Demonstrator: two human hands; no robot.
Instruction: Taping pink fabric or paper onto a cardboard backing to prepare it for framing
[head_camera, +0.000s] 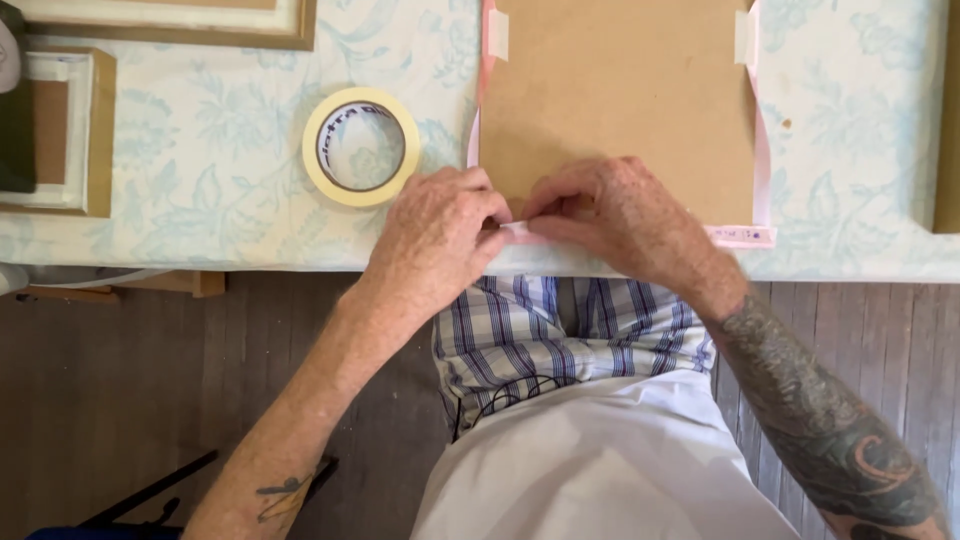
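**Both hands on the tape at the board's near edge**

At the near edge of the counter (200, 180), draped in a pale blue floral cloth, I see my left hand (435, 230) and right hand (620, 215) meeting over a short strip of cream masking tape (522, 231). Each grip is pinched closed on that strip, fingertips almost touching. It lies along the bottom edge of a flat brown hardboard panel (615, 90), which is bordered by a pink edging strip (762, 150). Just left of my left hand sits a cream roll of masking tape (361, 146), lying flat.
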